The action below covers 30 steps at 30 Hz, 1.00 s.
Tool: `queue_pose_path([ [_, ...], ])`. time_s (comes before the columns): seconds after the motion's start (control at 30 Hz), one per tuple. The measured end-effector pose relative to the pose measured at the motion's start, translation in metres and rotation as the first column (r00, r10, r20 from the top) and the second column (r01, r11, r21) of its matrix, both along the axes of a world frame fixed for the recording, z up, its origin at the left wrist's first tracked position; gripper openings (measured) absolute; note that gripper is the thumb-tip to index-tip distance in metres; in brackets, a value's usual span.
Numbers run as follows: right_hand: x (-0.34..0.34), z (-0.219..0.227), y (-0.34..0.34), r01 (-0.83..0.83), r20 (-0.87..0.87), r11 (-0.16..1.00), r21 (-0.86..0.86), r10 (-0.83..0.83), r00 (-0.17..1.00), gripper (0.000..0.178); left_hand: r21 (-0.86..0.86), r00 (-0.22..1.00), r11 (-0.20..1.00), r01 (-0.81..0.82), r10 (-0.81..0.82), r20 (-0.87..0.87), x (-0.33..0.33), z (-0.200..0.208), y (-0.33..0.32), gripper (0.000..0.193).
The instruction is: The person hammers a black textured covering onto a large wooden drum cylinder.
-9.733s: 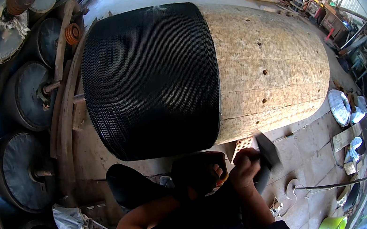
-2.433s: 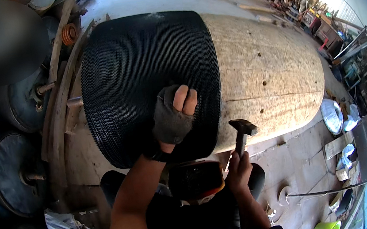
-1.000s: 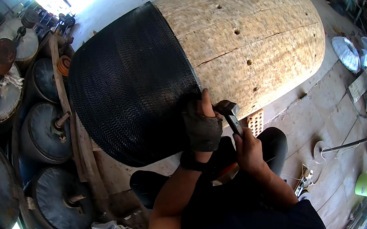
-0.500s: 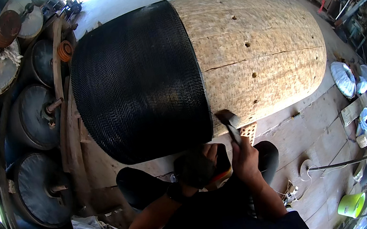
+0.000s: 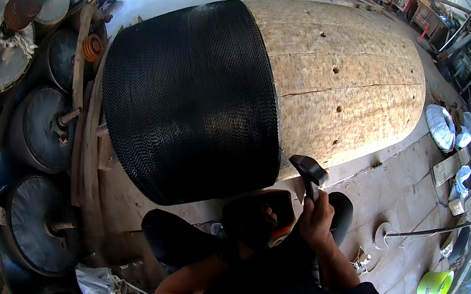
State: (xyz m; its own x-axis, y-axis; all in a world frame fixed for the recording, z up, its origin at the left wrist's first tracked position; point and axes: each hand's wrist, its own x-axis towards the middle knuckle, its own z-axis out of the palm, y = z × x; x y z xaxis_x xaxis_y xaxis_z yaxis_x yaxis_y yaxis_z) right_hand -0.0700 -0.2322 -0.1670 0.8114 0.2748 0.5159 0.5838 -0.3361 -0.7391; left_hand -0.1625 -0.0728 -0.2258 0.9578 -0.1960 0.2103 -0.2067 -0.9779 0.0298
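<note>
In front of me lies a large drum. Its left part is wrapped in black ribbed sheet (image 5: 192, 104), and its right part is bare pale wood (image 5: 346, 69) with small holes and a long crack. A hammer (image 5: 308, 171) is in my right hand (image 5: 317, 217), fingers closed round the handle. Its dark head is near the drum's lower edge, just right of the black sheet's border. My left hand (image 5: 256, 226) is in deep shadow over a dark container (image 5: 285, 203) with an orange-yellow side, between my knees. What its fingers do is hidden.
Several dark rollers (image 5: 43, 224) with shafts stand at the left behind wooden beams (image 5: 89, 144). A white sack (image 5: 107, 288) lies at lower left. At right are a wrapped white roll (image 5: 440, 127), a thin rod (image 5: 437, 230) and a lime-green bucket (image 5: 434, 285).
The hammer head has come away from the wood, up toward me. My left hand has drawn back from the drum's lower edge to the container. The whole view has shifted slightly.
</note>
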Motion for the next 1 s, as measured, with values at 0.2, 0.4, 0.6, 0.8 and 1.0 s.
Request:
queue_pose_path([
  [0.2,0.012,0.0,0.004,0.026,-0.144,0.968,-0.25,-0.064,0.987,0.016,0.066,0.999,0.997,0.032,-0.031,-0.016,0.001,0.015,-0.001,0.02],
  [0.4,0.0,0.011,-0.009,-0.008,0.216,1.0,-0.019,0.012,0.976,0.019,0.146,0.996,0.988,0.043,-0.054,0.072,-0.001,0.011,0.001,0.019],
  [0.6,0.013,-0.02,0.003,0.048,-0.063,0.976,-0.214,-0.063,0.996,0.019,-0.457,0.942,0.882,0.112,0.052,0.331,-0.003,-0.025,0.001,0.021],
  [0.8,0.0,-0.01,-0.006,0.049,0.386,0.998,0.038,-0.06,0.92,0.016,0.073,0.99,0.993,0.09,-0.08,-0.119,0.003,-0.006,-0.002,0.024],
  [1.0,0.005,-0.01,0.001,0.052,-0.138,0.987,-0.154,-0.074,0.988,0.012,0.065,0.947,0.989,0.131,-0.144,0.286,-0.003,-0.022,0.003,0.024],
])
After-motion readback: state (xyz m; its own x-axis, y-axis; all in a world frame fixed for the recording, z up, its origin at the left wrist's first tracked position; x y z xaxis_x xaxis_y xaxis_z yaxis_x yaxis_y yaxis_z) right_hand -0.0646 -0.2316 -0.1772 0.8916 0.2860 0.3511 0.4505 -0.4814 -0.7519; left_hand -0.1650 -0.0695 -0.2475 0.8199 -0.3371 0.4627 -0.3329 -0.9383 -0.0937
